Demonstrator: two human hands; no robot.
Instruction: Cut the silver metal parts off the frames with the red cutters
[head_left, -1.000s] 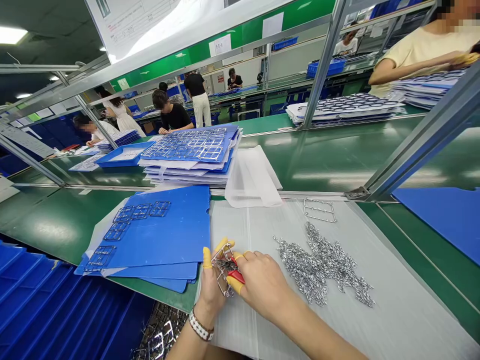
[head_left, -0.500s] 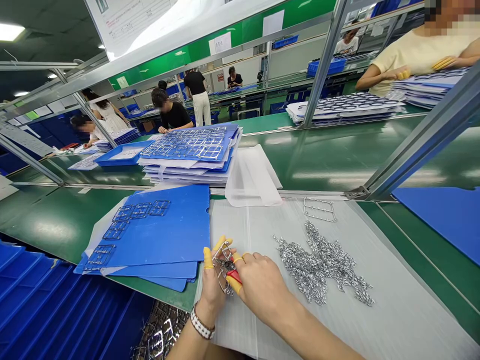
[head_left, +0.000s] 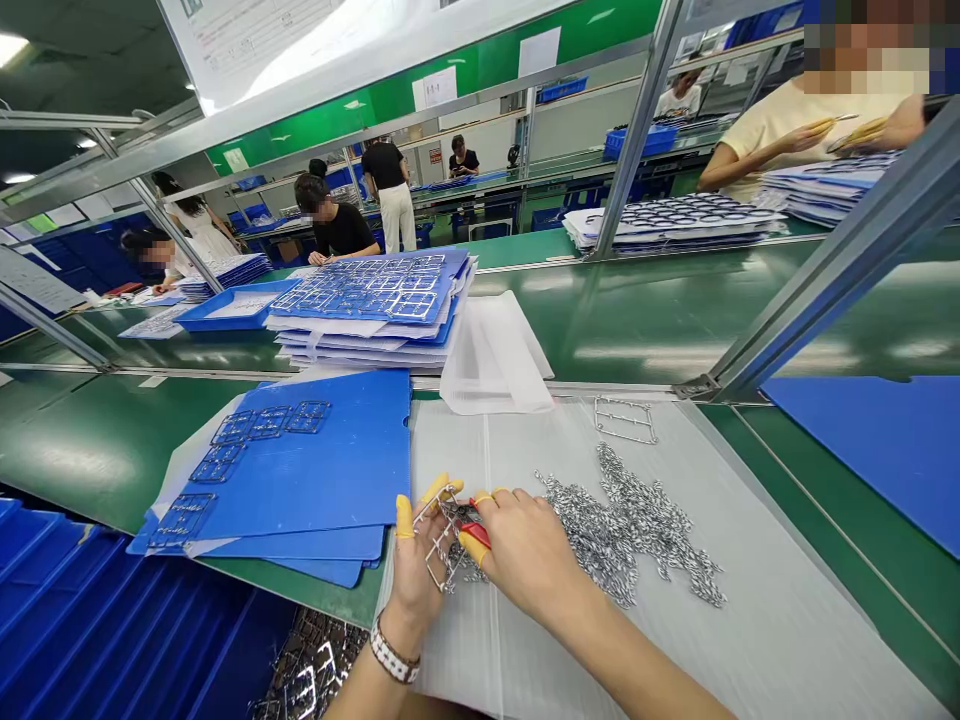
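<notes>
The left hand (head_left: 415, 578) holds a metal frame (head_left: 439, 552) tilted; the right hand (head_left: 531, 550) grips red-handled pliers (head_left: 475, 536) at it. A slip could nick the left hand or bend the frame; a loose hold might drop it toward the metal pieces (head_left: 600, 545) piled right.

The small frame (head_left: 451, 490) looks like shiny metal with smooth bars. The pliers (head_left: 475, 536) have red handles, apparently of glossy plastic. The pile of small pieces (head_left: 660, 525) is bright metal, rough in its surface. The blue sheet (head_left: 337, 465) seems smooth plastic, the green bench (head_left: 60, 440) is glossy, and the pale mat (head_left: 750, 640) rather matt.
</notes>
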